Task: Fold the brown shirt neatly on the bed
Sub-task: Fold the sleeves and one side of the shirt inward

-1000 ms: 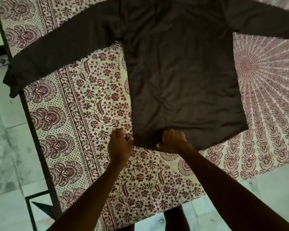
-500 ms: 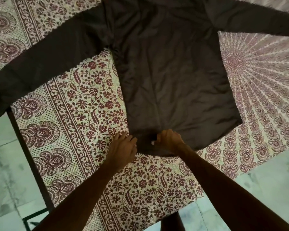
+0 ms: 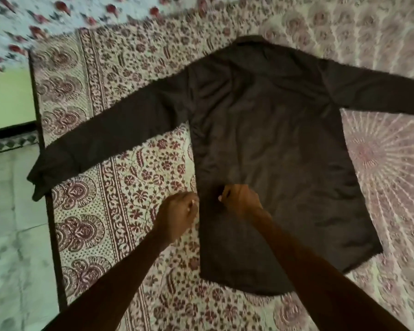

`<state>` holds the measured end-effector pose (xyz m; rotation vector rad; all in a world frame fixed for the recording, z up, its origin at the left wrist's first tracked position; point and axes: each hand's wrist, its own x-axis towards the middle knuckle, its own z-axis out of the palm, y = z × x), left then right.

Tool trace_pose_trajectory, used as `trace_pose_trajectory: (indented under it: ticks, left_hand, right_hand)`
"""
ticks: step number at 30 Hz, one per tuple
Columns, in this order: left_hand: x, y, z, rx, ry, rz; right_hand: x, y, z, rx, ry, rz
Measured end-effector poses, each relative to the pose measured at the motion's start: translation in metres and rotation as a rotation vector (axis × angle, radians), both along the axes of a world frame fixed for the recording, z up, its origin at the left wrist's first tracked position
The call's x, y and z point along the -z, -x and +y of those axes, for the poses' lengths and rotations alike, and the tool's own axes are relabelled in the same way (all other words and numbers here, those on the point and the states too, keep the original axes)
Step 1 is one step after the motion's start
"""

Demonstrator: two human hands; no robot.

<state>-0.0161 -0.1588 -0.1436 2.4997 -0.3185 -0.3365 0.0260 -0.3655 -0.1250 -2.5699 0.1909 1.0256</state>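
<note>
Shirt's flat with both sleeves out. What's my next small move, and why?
Probably bring the left hand to the left sleeve and fold it across the brown shirt. The body already lies flat on the bed, both sleeves are spread wide, and that sleeve's cuff appears to overhang the bed's edge.

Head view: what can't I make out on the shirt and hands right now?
All head view:
- Cuff of right sleeve: cut off by the frame's right edge.
- Grip of left hand and right hand on shirt: fingers curled, blurred.
- hem: partly behind right forearm.
</note>
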Motion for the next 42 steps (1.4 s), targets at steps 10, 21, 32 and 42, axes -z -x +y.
trace_pose_trajectory:
  ticks: [10, 21, 32, 42]
  left_hand:
    - [0.02, -0.22, 0.06, -0.519, -0.27, -0.04]
    - [0.067, -0.264, 0.146, -0.675, -0.331, -0.061]
    - [0.067, -0.251, 0.127, -0.735, -0.401, -0.24]
    - [0.058, -0.228, 0.211, -1.493, -0.261, 0.09]
  right_hand:
    - [0.022, -0.216, 0.074, -0.017, -0.162, -0.677]
    - [0.091, -0.285, 0.099, -0.063, 0.075, -0.594]
    - [0.093, -0.319, 0.143, -0.225, 0.19, -0.623]
    - [0.091, -0.279, 0.246, -0.202, 0.051, -0.557]
